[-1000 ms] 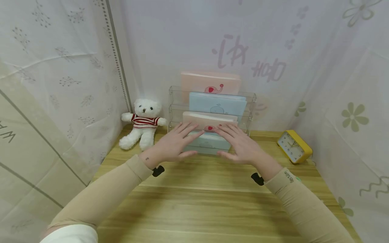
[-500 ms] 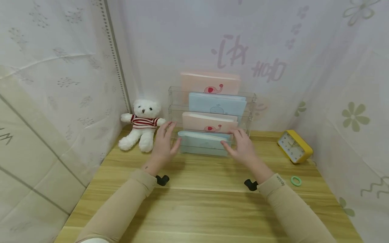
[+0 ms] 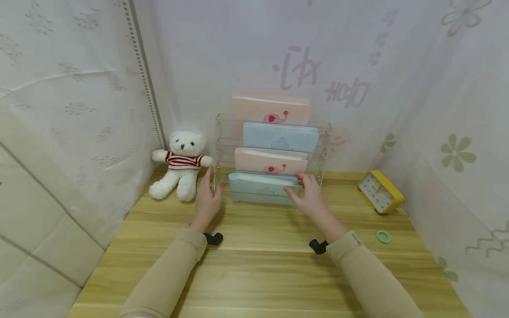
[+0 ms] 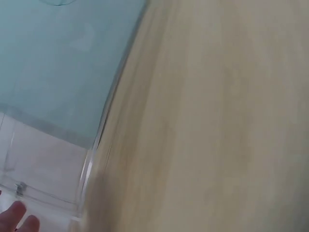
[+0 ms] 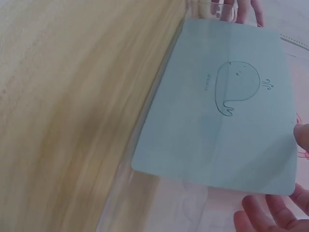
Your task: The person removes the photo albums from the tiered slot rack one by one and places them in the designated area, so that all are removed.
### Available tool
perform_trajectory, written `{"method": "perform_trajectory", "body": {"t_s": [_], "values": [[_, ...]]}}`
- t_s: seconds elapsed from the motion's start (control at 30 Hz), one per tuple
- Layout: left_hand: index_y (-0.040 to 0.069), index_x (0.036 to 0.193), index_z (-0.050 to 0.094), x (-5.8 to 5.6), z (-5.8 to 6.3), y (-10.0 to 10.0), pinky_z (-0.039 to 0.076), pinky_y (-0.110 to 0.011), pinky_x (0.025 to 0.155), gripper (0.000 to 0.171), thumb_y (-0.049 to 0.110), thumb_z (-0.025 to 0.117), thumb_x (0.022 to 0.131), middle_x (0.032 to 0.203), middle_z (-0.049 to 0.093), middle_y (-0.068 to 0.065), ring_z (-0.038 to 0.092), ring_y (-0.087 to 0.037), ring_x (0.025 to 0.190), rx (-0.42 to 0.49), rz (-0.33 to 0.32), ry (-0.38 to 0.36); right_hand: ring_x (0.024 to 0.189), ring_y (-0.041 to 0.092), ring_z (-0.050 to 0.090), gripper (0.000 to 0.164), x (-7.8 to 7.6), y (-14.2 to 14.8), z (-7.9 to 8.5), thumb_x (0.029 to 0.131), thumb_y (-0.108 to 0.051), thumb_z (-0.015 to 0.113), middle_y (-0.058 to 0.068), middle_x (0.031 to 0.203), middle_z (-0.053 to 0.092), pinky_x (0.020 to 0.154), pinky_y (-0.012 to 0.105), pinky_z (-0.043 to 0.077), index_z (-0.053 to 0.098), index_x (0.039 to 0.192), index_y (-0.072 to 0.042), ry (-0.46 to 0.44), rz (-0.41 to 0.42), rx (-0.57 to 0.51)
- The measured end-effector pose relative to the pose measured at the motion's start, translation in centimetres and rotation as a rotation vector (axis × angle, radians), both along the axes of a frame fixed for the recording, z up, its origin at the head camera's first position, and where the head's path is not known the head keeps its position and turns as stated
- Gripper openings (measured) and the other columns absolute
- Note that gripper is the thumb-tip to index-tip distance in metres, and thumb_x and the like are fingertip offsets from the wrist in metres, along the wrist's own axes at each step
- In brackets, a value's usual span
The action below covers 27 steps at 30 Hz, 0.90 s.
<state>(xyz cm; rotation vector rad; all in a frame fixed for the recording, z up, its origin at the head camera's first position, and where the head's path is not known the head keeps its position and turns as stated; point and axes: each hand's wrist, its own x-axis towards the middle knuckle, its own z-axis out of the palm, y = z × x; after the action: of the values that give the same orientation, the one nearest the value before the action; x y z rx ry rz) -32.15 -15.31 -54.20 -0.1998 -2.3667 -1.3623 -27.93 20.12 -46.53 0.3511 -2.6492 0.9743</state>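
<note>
A clear acrylic rack [image 3: 222,142] holds pink and blue notebooks on stepped tiers. In its lowest tier stands a pale blue notebook [image 3: 258,189] with a whale drawing, seen large in the right wrist view. My right hand [image 3: 314,199] pinches that notebook's upper right corner, thumb in front and fingers behind. Its thumb [image 5: 302,137] lies at the top edge in the right wrist view. My left hand [image 3: 207,201] is at the rack's left end, fingers extended beside the side panel. Only its fingertips [image 4: 18,209] show in the left wrist view, near the clear edge.
A white teddy bear [image 3: 184,162] in a striped sweater sits just left of the rack, close to my left hand. To the right are a yellow alarm clock [image 3: 381,191] and a green ring [image 3: 383,236]. Patterned curtains enclose the wooden table [image 3: 262,278].
My hands have parted from over the lower notebooks. The left has gone to the rack's left end, the right to the lowest notebook's corner; that notebook sits slightly further left.
</note>
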Motion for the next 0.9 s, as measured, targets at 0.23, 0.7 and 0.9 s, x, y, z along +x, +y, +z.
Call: {"method": "perform_trajectory", "body": {"t_s": [0.23, 0.7, 0.9], "values": [[0.016, 0.175, 0.030, 0.1, -0.9, -0.5, 0.052, -0.060, 0.120, 0.063, 0.017, 0.051, 0.117, 0.173, 0.044, -0.022, 0.050, -0.046, 0.156, 0.103, -0.046, -0.067, 0.121, 0.039, 0.067, 0.057, -0.9, -1.1, -0.6, 0.102, -0.032, 0.082, 0.021, 0.139, 0.066, 0.106, 0.054, 0.060, 0.063, 0.146, -0.002, 0.076, 0.027, -0.040], [0.024, 0.177, 0.029, 0.5, -2.2, -0.3, 0.046, -0.065, 0.124, 0.060, 0.024, 0.046, 0.120, 0.170, 0.049, -0.022, 0.055, -0.047, 0.150, 0.113, -0.051, -0.128, 0.122, 0.037, 0.071, 0.024, -1.5, -2.6, -1.5, 0.094, -0.013, 0.089, 0.015, 0.125, 0.074, 0.109, 0.059, 0.058, 0.084, 0.116, -0.008, 0.213, 0.137, -0.201], [0.025, 0.177, 0.029, 0.1, -2.1, -0.6, 0.045, -0.066, 0.124, 0.060, 0.022, 0.047, 0.119, 0.172, 0.047, -0.021, 0.054, -0.048, 0.151, 0.098, -0.065, -0.111, 0.118, 0.035, 0.073, 0.018, -1.7, -3.1, -1.8, 0.095, -0.012, 0.088, 0.013, 0.119, 0.076, 0.110, 0.057, 0.059, 0.085, 0.113, -0.009, 0.167, 0.118, -0.213]]}}
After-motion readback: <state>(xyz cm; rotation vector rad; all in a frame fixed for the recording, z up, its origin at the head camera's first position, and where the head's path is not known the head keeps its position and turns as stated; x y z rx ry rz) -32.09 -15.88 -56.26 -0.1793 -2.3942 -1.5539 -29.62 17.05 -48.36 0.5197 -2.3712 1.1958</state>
